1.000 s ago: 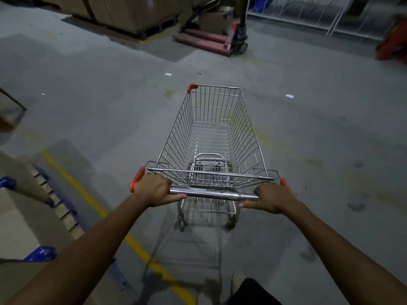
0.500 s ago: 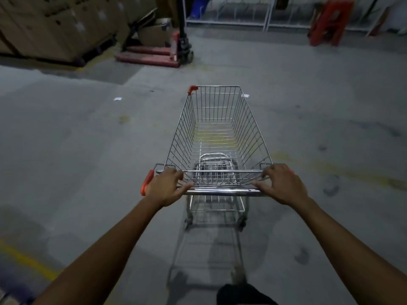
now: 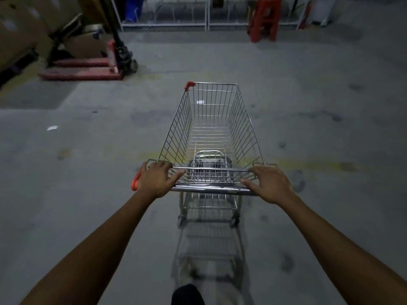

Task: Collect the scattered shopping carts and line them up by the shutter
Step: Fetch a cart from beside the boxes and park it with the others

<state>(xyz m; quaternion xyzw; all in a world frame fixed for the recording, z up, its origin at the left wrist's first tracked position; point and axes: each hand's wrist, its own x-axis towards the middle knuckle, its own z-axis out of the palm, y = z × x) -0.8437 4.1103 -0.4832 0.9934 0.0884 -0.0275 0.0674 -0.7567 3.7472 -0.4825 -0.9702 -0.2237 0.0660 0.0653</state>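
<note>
Shopping cart (image 3: 211,137) stands straight ahead of us on the grey concrete floor (image 3: 88,183), its empty wire basket stretching away from both hands. Our left hand (image 3: 157,179) sits at the left end of the chrome handle (image 3: 211,190), just inside the orange end cap (image 3: 134,183). Its fingers are curled forward over the rear rail of the basket and its thumb lies along the bar. Our right hand (image 3: 269,183) covers the opposite end of the handle, with the palm pressed down, the fingers spread fairly flat towards the rail and the thumb pointing inward. Between the hands, just beyond the handle, the child seat flap (image 3: 209,164) is folded against the back of the basket. An orange bumper (image 3: 189,85) marks the far left corner of the cart.

Beyond the left hand and well off to that side, a red pallet jack (image 3: 88,69) rests beside stacked cardboard boxes (image 3: 26,29). Straight ahead, far past the cart, a white metal rack (image 3: 165,23) runs along the wall. Beyond the right hand a red plastic stool (image 3: 264,18) stands in front of that rack. A faded yellow line (image 3: 308,165) crosses the floor just past the right hand, and a scrap of paper (image 3: 52,128) lies well to the left of the left hand. The cart's wheels and the shadow beneath it are blurred. A dark shoe (image 3: 187,293) shows below, between our forearms.
</note>
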